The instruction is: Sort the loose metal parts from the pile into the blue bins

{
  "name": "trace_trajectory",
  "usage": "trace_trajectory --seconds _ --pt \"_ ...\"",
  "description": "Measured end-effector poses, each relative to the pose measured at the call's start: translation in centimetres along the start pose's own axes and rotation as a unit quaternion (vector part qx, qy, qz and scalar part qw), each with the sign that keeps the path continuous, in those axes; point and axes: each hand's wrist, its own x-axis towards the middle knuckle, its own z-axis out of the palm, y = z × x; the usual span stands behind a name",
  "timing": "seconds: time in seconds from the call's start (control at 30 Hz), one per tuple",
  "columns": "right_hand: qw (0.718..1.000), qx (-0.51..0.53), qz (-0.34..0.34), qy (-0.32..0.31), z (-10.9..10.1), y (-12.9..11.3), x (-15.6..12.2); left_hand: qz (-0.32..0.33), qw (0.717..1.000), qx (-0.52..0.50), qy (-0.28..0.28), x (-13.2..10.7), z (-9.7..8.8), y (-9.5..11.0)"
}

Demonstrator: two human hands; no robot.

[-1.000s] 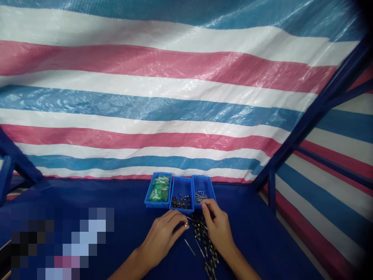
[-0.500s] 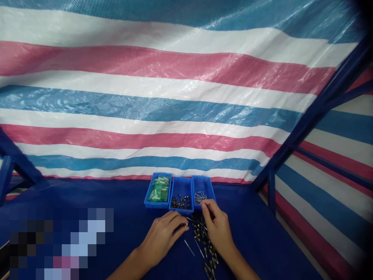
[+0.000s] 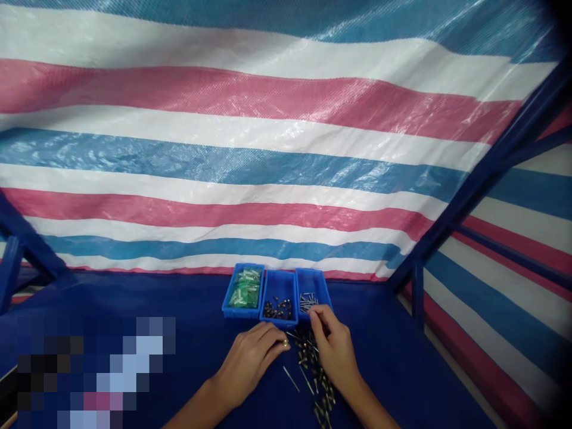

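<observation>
My left hand (image 3: 252, 363) is closed in a pinch, with a small brass-coloured piece (image 3: 285, 343) between thumb and forefinger. My right hand (image 3: 336, 342) bends over the front edge of the right blue bin (image 3: 311, 277). Its thumb and forefinger are pressed together beside the thin silver pins (image 3: 307, 302) in that bin; whatever they hold is too small to make out. Between the hands lies a loose pile of dark and brass-coloured pieces with pins (image 3: 318, 375), partly covered by my right hand. A single thin pin (image 3: 291, 378) rests left of the pile.
The middle blue bin (image 3: 280, 286) holds small dark and brass pieces. Clear and green pieces (image 3: 245, 287) fill the left bin (image 3: 230, 311). All three stand on the dark blue tabletop (image 3: 179, 298), before a striped tarp (image 3: 223, 214). A blue frame post (image 3: 417, 292) rises at right.
The brass-coloured piece in my left fingers shows slightly more of its face now. Both hands have otherwise stayed in place; the view has shifted very slightly.
</observation>
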Motion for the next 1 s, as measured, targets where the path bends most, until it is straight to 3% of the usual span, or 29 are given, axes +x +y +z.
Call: trace_trajectory --seconds 0.23,0.5,1.0 --pt "1.0 -0.003 -0.007 0.004 -0.06 -0.11 0.11 -0.004 0.999 0.01 0.032 0.01 0.13 0.04" --pt "1.0 -0.003 -0.007 0.003 -0.07 -0.13 0.08 0.023 0.999 0.023 0.018 0.11 -0.13 -0.06" --pt "1.0 0.001 0.002 -0.008 -0.19 -0.16 -0.01 0.023 0.997 0.053 0.055 0.21 -0.24 0.06"
